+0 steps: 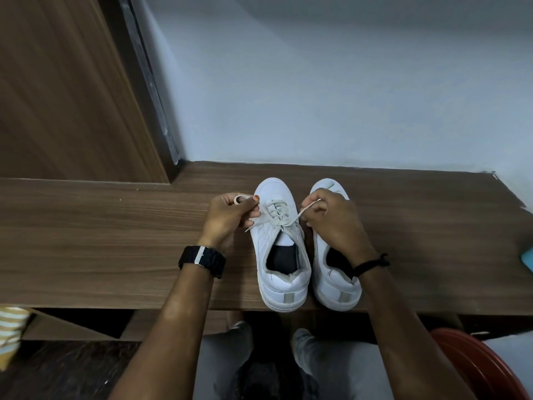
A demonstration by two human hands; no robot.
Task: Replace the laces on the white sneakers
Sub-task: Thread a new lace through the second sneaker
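Head view: two white sneakers stand side by side at the near edge of the wooden counter (115, 226), toes toward the far wall. The left sneaker (281, 255) carries a pale lace (277, 213). The left hand (227, 216) pinches a loop of that lace just left of the shoe. The right hand (331, 217) pinches the other lace end above the right sneaker (337, 287).

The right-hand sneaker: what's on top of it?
The person's right hand lies over the right sneaker, pinching a lace end that runs from the left sneaker. The hand and wrist cover its middle, so whether it has laces cannot be seen.
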